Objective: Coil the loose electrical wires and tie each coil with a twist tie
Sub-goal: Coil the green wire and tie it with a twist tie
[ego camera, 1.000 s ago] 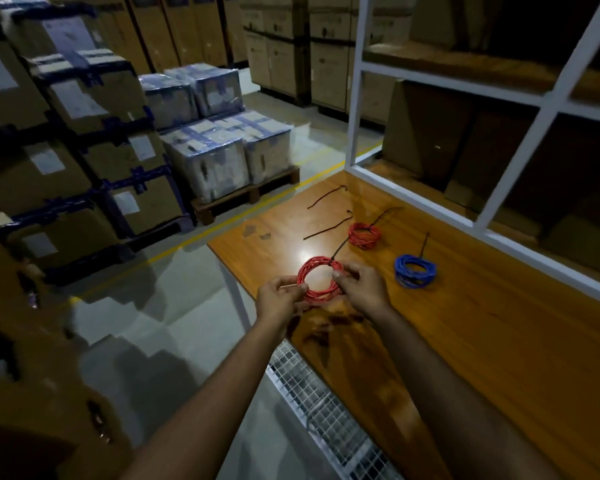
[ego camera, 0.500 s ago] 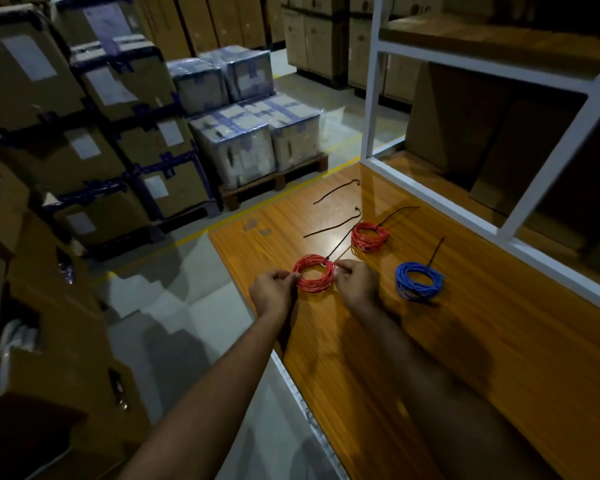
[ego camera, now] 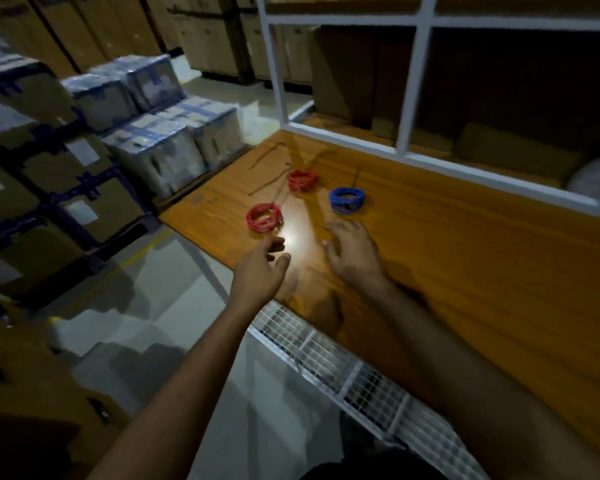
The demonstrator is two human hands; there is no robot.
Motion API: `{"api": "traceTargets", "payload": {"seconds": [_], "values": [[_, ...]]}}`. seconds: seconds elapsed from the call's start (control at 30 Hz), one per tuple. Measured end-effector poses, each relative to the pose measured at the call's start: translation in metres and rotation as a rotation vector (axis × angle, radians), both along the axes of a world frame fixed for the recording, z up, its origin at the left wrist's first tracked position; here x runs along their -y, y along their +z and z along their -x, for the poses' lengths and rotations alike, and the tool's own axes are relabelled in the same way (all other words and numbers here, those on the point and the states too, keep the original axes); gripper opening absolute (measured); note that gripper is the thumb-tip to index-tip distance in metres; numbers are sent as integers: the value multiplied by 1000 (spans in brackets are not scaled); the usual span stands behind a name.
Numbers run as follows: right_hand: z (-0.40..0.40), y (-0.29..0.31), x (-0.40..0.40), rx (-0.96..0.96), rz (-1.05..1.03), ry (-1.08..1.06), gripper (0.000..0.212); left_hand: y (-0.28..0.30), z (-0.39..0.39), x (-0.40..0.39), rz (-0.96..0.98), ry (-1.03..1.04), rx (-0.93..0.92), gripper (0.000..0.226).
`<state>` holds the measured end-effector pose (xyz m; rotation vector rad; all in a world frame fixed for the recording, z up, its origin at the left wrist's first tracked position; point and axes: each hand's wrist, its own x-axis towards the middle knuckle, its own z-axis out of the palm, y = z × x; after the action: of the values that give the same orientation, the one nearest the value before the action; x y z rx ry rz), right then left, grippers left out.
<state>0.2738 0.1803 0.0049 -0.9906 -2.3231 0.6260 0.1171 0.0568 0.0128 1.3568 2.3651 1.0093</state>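
A red wire coil (ego camera: 264, 218) lies flat near the left edge of the wooden table (ego camera: 465, 271), a dark tie trailing from it. Both the left hand (ego camera: 260, 268) and right hand (ego camera: 352, 252) hover just short of it, fingers loose, holding nothing.

Readable text: none, frame dim + motion-blurred.
Carton labels (ego camera: 83, 152): white patches on stacked brown boxes, left of wooden bench (ego camera: 465, 254); print not legible.
Wrapped cartons (ego camera: 160, 157): on floor just left of bench's far end; blue tape bands, any print too blurred to read.
Far boxes (ego camera: 205, 39): beyond bench, no markings made out.
Bench top: faint smudge-like mark (ego camera: 201, 200) nr its left edge; can't tell if writing.
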Motion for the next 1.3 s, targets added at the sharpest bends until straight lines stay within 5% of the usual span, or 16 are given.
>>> {"api": "traceTargets", "payload": {"seconds": [0.13, 0.43, 0.63, 0.8, 0.9, 1.0, 1.3], "values": [[-90, 8, 48, 170, -59, -96, 48, -1, -69, 20, 59, -299, -157, 50], [-291, 17, 117, 463, -82, -443, 52, -7, -224, 26, 10, -588, -350, 64], [-415, 2, 137, 549, -3, -800, 66, -19, -319, 13, 15, -723, -332, 65], [-510, -17, 152, 536, 5, -1060, 50, -30, -416, 0, 61, -788, -185, 67], [-547, -37, 156, 477, 132, -972, 58, -45, -474, -2, 133, -846, -99, 63], [-563, -56, 157, 409, 85, -792, 45, -62, -519, 3, 99, -882, -94, 59], [-570, -69, 129, 213, -35, -222, 37, -84, -537, 1, 65, -766, -420, 45]]}}
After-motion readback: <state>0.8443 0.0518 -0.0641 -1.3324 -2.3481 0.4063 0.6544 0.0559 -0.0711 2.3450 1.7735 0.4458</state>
